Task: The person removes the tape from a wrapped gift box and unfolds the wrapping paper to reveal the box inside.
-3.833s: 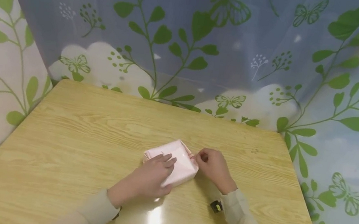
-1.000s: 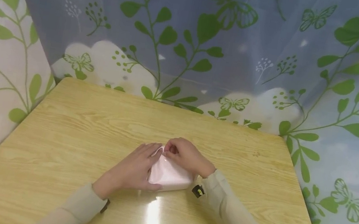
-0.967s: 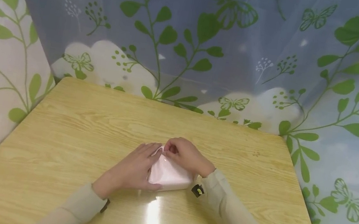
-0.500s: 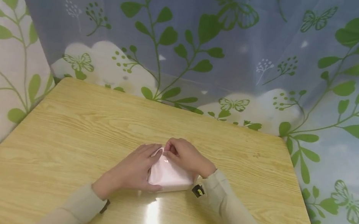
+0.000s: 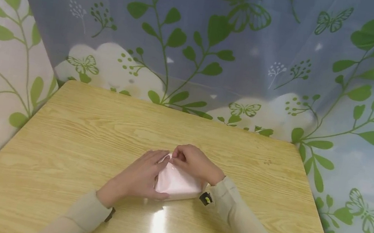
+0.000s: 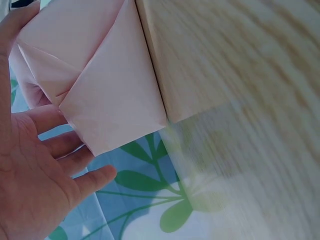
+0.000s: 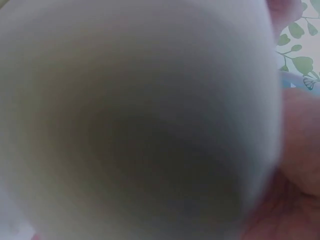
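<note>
A pink paper-wrapped package (image 5: 178, 183) lies on the wooden table in the head view. My left hand (image 5: 136, 173) holds its left end, with the thumb along the near side and the fingers toward the far corner. In the left wrist view, folded flaps show on the package (image 6: 112, 85), between the thumb and the spread fingers of the left hand (image 6: 37, 170). My right hand (image 5: 198, 162) reaches over the top and pinches the paper at the far left corner; its fingertips partly hide that spot. The right wrist view shows the right hand (image 7: 300, 145) at its edge, with a blurred pale surface covering most of the picture.
The wooden table (image 5: 99, 119) extends around the hands, with a bright light reflection (image 5: 158, 229) near its front. Behind it and at both sides hang curtains (image 5: 186, 72) printed with green leaves and butterflies. A small black device (image 5: 206, 198) sits at the right cuff.
Since the earliest frame, my left hand has shifted from the package's top to its left end, and my right hand from its right end to the far left corner. Over the last second both stay nearly still.
</note>
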### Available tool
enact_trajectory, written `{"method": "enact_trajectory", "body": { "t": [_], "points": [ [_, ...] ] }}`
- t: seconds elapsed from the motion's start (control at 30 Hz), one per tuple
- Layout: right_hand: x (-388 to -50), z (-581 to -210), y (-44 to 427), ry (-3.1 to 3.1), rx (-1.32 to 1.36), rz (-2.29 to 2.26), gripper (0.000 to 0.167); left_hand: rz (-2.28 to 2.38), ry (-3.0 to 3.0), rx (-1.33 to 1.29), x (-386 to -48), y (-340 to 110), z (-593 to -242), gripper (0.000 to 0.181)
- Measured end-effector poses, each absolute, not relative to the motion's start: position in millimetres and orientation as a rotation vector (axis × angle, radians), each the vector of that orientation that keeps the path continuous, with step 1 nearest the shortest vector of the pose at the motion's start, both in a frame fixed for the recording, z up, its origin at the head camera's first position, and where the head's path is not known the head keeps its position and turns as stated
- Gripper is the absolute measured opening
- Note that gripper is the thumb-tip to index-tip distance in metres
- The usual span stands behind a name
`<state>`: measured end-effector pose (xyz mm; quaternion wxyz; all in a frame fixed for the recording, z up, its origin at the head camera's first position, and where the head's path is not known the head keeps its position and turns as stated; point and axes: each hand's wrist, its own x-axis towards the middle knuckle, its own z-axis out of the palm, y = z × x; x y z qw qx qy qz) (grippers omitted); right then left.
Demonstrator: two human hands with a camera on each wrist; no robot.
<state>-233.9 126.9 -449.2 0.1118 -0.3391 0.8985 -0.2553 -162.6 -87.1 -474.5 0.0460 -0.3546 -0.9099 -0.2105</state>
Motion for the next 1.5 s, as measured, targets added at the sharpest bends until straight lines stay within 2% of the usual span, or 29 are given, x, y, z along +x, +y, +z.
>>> {"method": "enact_trajectory", "body": {
  "t": [0.53,0.87,1.27,1.5],
  "points": [
    [-231,-448,127,2.683,-0.987,-0.739,0.010,-0.644,-2.773,-1.080,-163,-85,-471,0.109],
    [-229,-448,127,2.650,-0.874,-0.898,0.010,-0.687,-2.782,-1.072,-165,-86,-470,0.109],
    [-232,-456,133,2.693,-0.977,-0.857,0.010,-0.665,-2.754,-1.073,-166,-85,-468,0.110],
    [-218,-451,142,2.682,-1.063,-0.968,0.007,-0.692,-2.803,-1.055,-162,-88,-468,0.110]
  ]
}}
